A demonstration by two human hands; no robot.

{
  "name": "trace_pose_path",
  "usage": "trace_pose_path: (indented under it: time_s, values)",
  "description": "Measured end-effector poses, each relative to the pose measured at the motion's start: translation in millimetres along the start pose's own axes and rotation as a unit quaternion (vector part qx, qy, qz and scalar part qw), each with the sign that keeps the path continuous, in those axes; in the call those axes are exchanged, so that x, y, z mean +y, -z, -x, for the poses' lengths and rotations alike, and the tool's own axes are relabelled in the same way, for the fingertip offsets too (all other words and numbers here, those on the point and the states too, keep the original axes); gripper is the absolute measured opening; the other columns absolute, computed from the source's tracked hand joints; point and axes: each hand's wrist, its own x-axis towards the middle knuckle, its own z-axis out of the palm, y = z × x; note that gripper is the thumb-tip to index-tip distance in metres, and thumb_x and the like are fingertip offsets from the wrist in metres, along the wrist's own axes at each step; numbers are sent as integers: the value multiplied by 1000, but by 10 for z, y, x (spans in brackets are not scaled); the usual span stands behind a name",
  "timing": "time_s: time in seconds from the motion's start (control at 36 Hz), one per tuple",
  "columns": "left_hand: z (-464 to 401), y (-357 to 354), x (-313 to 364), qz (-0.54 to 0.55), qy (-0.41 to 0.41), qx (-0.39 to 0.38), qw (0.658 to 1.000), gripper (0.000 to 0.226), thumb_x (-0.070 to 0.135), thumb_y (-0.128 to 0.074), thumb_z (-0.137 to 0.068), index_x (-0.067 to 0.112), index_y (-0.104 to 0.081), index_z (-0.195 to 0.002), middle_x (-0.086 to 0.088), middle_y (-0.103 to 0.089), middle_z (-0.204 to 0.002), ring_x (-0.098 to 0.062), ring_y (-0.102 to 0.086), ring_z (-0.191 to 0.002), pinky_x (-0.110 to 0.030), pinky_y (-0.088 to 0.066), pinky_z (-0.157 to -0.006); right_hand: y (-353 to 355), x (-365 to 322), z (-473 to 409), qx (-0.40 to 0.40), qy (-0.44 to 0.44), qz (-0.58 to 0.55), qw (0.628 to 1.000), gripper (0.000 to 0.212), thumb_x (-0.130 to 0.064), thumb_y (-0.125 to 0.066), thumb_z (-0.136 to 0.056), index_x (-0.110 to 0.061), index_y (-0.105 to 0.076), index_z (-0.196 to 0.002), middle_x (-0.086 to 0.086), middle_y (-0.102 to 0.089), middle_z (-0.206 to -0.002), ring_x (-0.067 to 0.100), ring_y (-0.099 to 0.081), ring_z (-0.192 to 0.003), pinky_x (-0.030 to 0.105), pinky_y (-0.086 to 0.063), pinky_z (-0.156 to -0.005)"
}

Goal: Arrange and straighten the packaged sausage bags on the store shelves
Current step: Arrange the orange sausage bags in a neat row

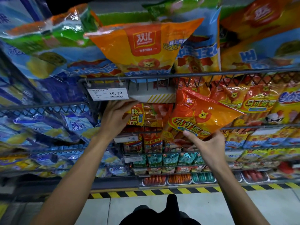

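At the far left, glossy blue bags (48,127) with crinkled film lie tilted and overlapping on dark wire shelves (43,109) with zigzag front rails. Near the left end of the upper wire rail (186,75) hangs a flat white price tag (108,94) reading 16.90, fixed by 2 small clips. Above that rail a shiny orange bag (142,46), wide at the top and narrowing downward, leans forward over the edge.

Just below the tag, the left hand (115,117) reaches in with fingers extended and relaxed, the fingertips going under a white carton with yellow stripes (155,96) and the thumb lying against a clear-fronted sausage bag (146,116) lying on its side; the hand grips nothing that I can see.

Right of it, the right hand (209,143) holds a slick red-orange sausage bag (201,117) by its bottom edge, thumb on the front and fingers behind. This bag is tilted, its top corner pointing up-left, in front of the shelf rather than on it. More upright orange and yellow bags (253,103) stand in a row behind it toward the shelf's right end. Lower shelves carry small teal packets (170,159) and shallow trays of sausages (178,179).
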Motion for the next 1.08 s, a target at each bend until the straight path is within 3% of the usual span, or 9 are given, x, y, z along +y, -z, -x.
trace_pose_path:
  time_s: [0.08,0.25,0.47,0.64,0.72,0.83,0.92,0.97,1.08]
  values:
    - [68,14,-76,-7,7,-13,1000,56,11,-82,-87,16,-64,-141,-5,-65,-134,-32,-58,-124,-44,-39,-103,-118,-44,-62,-8,13,-2,1000,35,-38,-83,-74,-40,-52,-91,-41,-60,-70,-18,-59,-67,0,-44,-64]
    - [266,-129,-61,-31,59,-11,998,54,8,-83,-86,12,-67,-137,-10,-66,-133,-38,-60,-123,-54,-43,-105,-305,-57,-278,-30,5,-30,999,40,-32,-88,-74,-36,-63,-104,-31,-73,-97,-8,-69,-92,4,-50,-77]
    - [308,-198,-27,-42,81,10,996,53,10,-79,-89,15,-65,-140,-5,-64,-135,-35,-57,-126,-50,-44,-105,-389,-121,-534,-90,12,-5,996,37,-13,-84,-83,-30,-52,-85,-37,-60,-62,-14,-61,-62,5,-47,-65]
    - [317,-218,57,-43,83,19,995,54,6,-76,-88,9,-62,-140,-7,-61,-137,-33,-40,-132,-51,-49,-105,-401,-137,-505,-162,8,-12,987,41,1,-76,-88,-30,-48,-86,-35,-60,-58,-19,-58,-55,-2,-44,-57]
    - [305,-203,122,-28,99,17,995,57,7,-77,-88,11,-60,-142,-9,-53,-139,-31,-42,-129,-49,-44,-109,-414,6,-572,-147,-5,24,989,28,-15,-81,-87,-25,-55,-94,-23,-70,-75,-14,-67,-75,3,-48,-69]
    - [198,-163,143,-40,141,-49,988,68,29,-80,-89,11,-52,-149,-11,-50,-138,-28,-32,-131,-49,-39,-112,-406,122,-652,-155,-3,43,987,43,-42,-81,-80,-21,-61,-112,-16,-71,-108,-10,-64,-101,8,-49,-84]
    - [98,-119,119,-75,136,-101,983,65,38,-78,-89,15,-55,-145,-9,-52,-138,-26,-29,-132,-43,-28,-104,-402,157,-635,-166,-20,68,984,26,-34,-81,-85,-22,-60,-94,-31,-66,-75,-12,-64,-73,8,-48,-68]
    - [47,-89,108,-104,116,-135,978,60,42,-76,-89,18,-59,-142,-6,-54,-136,-28,-30,-132,-41,-23,-96,-406,166,-599,-153,-10,67,986,41,-18,-81,-88,-37,-45,-82,-39,-55,-58,-19,-55,-57,1,-42,-57]
    - [-3,-52,81,-124,113,-167,972,58,42,-70,-95,18,-56,-145,-8,-49,-140,-33,-31,-137,-48,-28,-105,-392,121,-521,-140,1,39,989,52,-5,-80,-86,-39,-40,-81,-42,-50,-51,-25,-51,-52,-5,-37,-55]
